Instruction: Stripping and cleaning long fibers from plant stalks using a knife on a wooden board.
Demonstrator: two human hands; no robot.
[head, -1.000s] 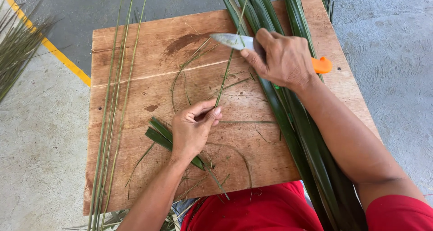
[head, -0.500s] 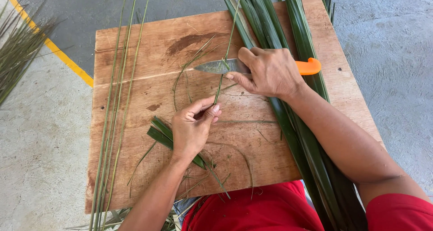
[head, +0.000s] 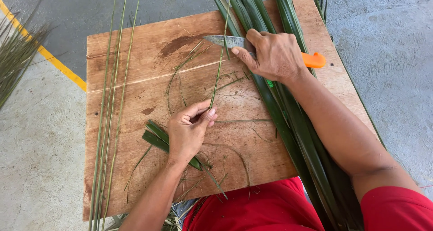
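A thin green leaf midrib strip [head: 220, 64] runs from the middle of the worn brown wooden tabletop [head: 135, 55] up toward twelve o'clock. Its lower end is pinched between thumb and forefinger of the left hand [head: 189, 131], the grip pressed together on it. At about one o'clock from that hand, the right hand [head: 273, 55] has its grip wrapped around a knife with a grey steel blade and orange handle [head: 225, 41], the blade lying across the strip with the forefinger laid along its back.

To do this well, it seems wise to keep the strip taut and the blade flat and shallow, edge angled away from the pinching fingers.

Under the left wrist lies a short folded bundle of dark green leaf pieces [head: 158, 138]. At nine o'clock, long stripped pale green ribs [head: 108, 100] lie along the board's edge. At three o'clock, long broad dark green palm leaves [head: 293, 122] run beneath the right forearm. Grey concrete floor [head: 383, 32] surrounds all.
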